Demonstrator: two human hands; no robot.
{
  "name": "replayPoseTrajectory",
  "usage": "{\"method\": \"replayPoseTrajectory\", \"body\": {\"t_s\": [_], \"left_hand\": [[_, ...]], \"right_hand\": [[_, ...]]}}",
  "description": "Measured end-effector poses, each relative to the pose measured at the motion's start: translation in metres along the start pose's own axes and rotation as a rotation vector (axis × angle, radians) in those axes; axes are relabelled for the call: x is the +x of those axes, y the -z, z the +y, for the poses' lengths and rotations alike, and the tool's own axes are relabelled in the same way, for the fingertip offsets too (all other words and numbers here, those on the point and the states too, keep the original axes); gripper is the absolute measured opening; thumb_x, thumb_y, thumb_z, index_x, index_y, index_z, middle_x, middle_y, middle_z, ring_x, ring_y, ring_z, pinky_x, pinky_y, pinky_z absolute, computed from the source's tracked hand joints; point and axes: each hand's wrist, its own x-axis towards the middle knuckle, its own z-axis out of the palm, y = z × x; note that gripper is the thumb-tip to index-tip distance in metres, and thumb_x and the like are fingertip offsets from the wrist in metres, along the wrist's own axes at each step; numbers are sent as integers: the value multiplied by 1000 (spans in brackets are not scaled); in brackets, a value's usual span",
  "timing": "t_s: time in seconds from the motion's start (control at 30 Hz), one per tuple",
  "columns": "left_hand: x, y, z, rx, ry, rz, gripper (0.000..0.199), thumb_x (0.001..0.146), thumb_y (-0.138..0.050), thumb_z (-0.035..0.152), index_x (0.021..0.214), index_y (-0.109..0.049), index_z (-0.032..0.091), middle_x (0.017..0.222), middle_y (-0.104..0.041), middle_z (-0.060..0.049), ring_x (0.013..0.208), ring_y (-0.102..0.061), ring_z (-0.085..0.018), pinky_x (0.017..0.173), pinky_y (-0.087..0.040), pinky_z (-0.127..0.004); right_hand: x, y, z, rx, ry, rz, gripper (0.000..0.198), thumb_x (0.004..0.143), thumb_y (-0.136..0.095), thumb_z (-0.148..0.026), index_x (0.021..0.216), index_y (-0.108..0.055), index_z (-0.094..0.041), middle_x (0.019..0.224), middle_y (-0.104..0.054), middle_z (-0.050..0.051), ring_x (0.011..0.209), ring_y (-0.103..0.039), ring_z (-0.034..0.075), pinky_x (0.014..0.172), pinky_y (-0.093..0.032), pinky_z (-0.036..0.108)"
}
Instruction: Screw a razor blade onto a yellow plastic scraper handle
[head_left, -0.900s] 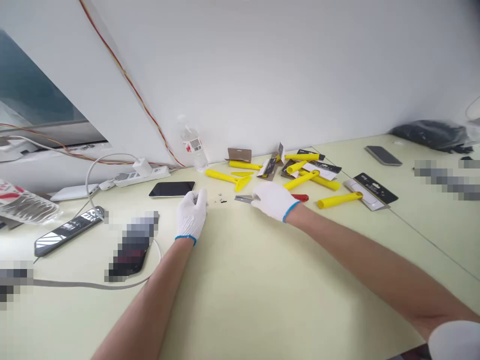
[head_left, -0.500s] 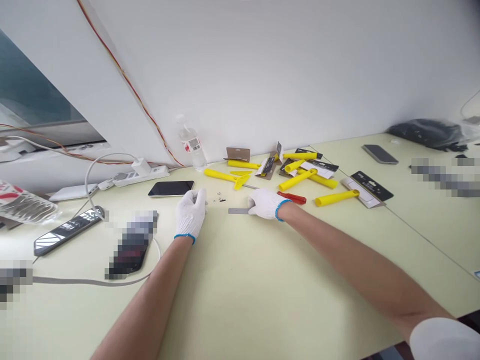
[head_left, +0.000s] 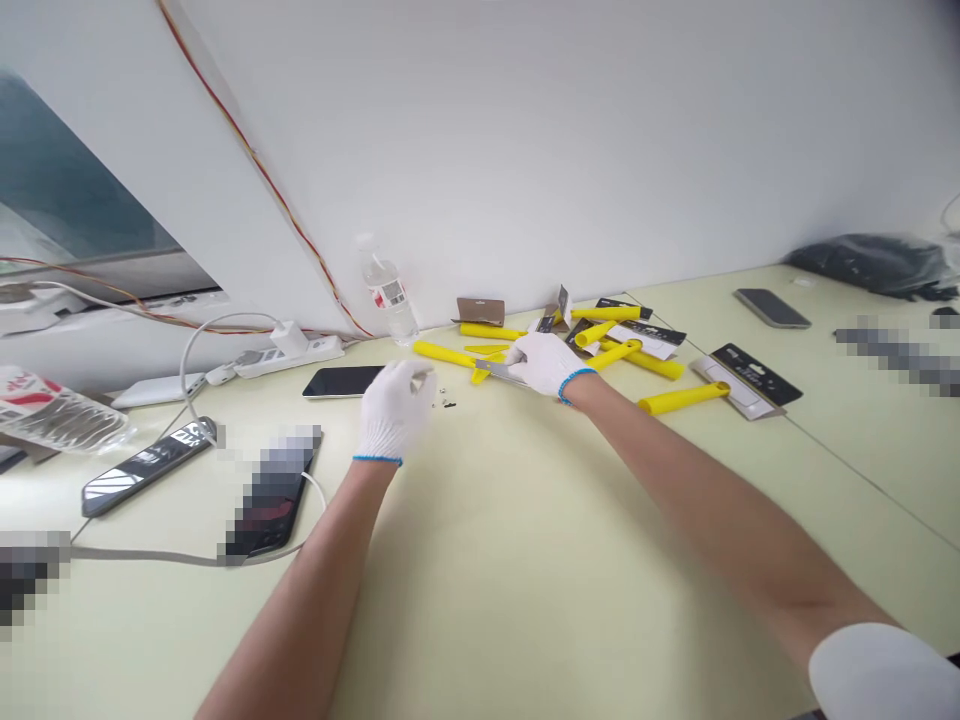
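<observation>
Bright, even daylight-like light fills the scene, with the white wall (head_left: 570,150) washed almost flat and the pale surface (head_left: 510,560) evenly lit. Shadows are soft and faint: a dim one lies under the left arm (head_left: 300,620) and another beneath the right arm (head_left: 720,530). The window (head_left: 75,200) at far left looks darker and bluish. A phone (head_left: 341,381) screen carries a dull reflection. Wide-angle distortion bends the surface edge and stretches both arms toward the near corners. Focus is fair in the middle; the left hand (head_left: 394,415) is slightly smeared. Several pixelated blocks mask patches at left and right.
</observation>
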Motion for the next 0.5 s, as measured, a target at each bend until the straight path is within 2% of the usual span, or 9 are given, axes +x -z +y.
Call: {"method": "replayPoseTrajectory", "body": {"t_s": [0.07, 0.17, 0.2, 0.27, 0.4, 0.5], "left_hand": [[28, -9, 4, 262, -263, -8, 36, 92, -60, 29, 122, -78, 24, 131, -71, -13, 124, -59, -35, 109, -43, -46], [69, -29, 8, 484, -423, -216, 43, 89, -59, 23, 126, -79, 23, 131, -73, -14, 121, -61, -37, 108, -44, -49], [80, -35, 8, 533, -428, -275, 42, 91, -57, 25, 126, -80, 22, 128, -74, -15, 119, -63, -37, 107, -44, -49], [97, -44, 8, 543, -419, -298, 41, 91, -57, 27, 123, -82, 19, 123, -76, -17, 115, -64, -38, 103, -46, -49], [111, -53, 4, 551, -386, -281, 40, 93, -59, 36, 120, -84, 19, 118, -76, -18, 113, -65, -38, 100, -48, -48], [113, -56, 2, 555, -345, -256, 41, 95, -57, 35, 121, -83, 19, 116, -76, -19, 111, -65, -37, 98, -50, -47]], "right_hand": [[-3, 2, 5, -15, 0, -16, 21, 95, -67, -18, 106, -83, -14, 112, -79, 12, 101, -71, 23, 86, -49, 27], [-9, 4, 12, -30, 37, -39, 18, 94, -68, -18, 103, -83, -16, 109, -80, 9, 102, -71, 23, 87, -48, 25], [-11, 3, 15, -30, 51, -47, 18, 95, -67, -18, 103, -83, -17, 110, -80, 8, 103, -71, 22, 87, -48, 24], [-13, 2, 19, -31, 65, -72, 17, 95, -67, -18, 102, -83, -17, 111, -80, 7, 102, -71, 21, 85, -48, 23], [-17, -3, 27, -40, 62, -129, 16, 95, -69, -20, 103, -83, -18, 111, -80, 7, 97, -71, 21, 78, -46, 24], [-23, -3, 30, -34, 96, -192, 14, 95, -69, -21, 98, -83, -20, 102, -80, 5, 91, -71, 20, 73, -45, 24]]}}
